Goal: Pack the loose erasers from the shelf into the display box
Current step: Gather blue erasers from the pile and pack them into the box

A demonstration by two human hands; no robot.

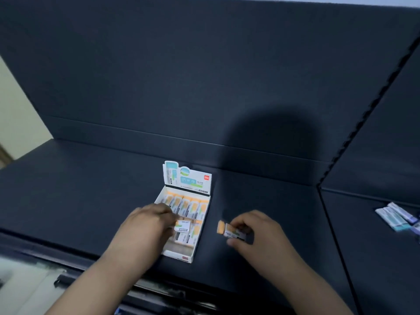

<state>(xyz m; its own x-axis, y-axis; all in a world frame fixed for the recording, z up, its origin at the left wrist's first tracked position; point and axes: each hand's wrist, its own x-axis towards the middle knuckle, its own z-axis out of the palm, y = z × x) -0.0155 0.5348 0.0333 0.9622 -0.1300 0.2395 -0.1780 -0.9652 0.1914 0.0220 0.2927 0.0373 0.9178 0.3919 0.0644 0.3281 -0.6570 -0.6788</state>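
Over the display box [181, 258], the left hand [145, 226] pinches an eraser [182, 225]; right of it, the right hand [252, 233] grips another eraser [231, 233] lying crosswise.

cam: head-worn, wide-angle, 1 view | aim: fwd + down onto dark shelf [79, 189], from over its front edge | range: close; my left hand [147, 221] & right hand [252, 230] enter from btm edge | ctr: display box [179, 255] low-mid frame | top: back panel [181, 76] fills upper half
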